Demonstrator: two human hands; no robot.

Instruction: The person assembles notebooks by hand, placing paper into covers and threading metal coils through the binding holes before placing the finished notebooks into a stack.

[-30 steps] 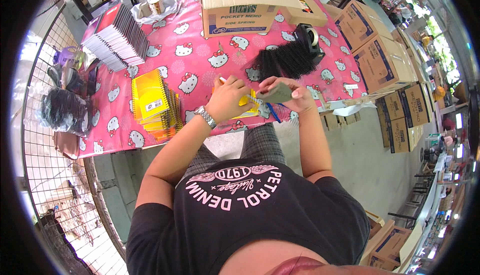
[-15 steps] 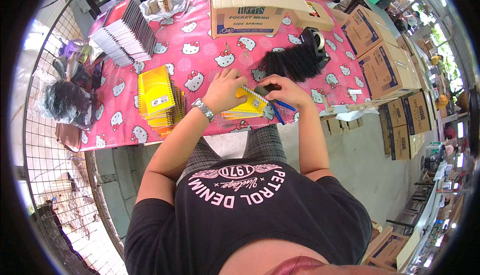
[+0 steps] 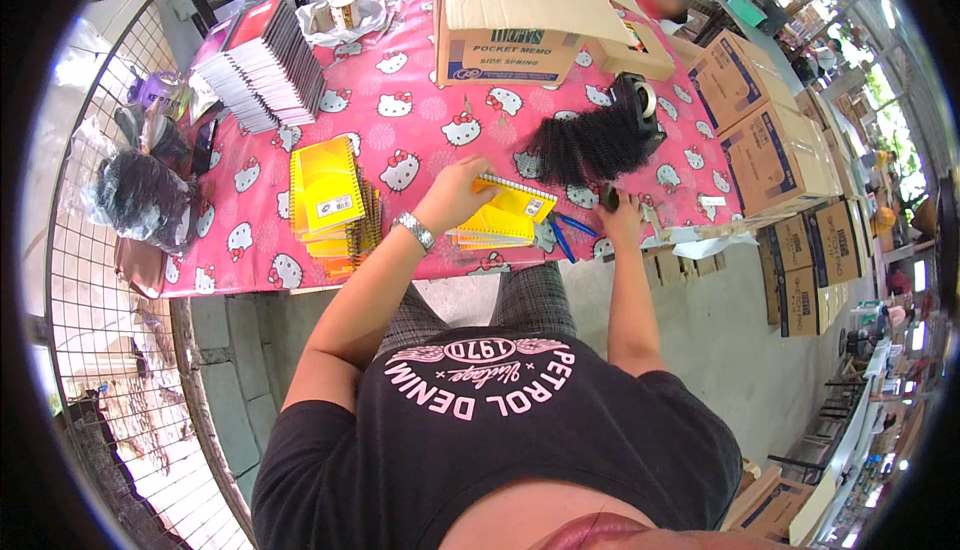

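Yellow coil-bound notebook (image 3: 520, 199) over a yellow pile (image 3: 490, 227) near the edge of the surface (image 3: 430, 115), clamped in the fingers of the left hand (image 3: 462, 188), now clear of the right hand (image 3: 624, 218), thus steadied one-handed, with right fingers' grip on a dark piece (image 3: 609, 197) indeterminable.

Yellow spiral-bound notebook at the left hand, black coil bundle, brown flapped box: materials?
Yellow notebook: probably glossy card over paper, given smooth printed cover. Black coils: likely plastic, no metallic glint; coated wire possible. Brown box: matte cardboard, folded flaps.

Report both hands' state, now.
Left hand: closed on a yellow spiral notebook.
Right hand: at a small dark object; grip cannot be told.
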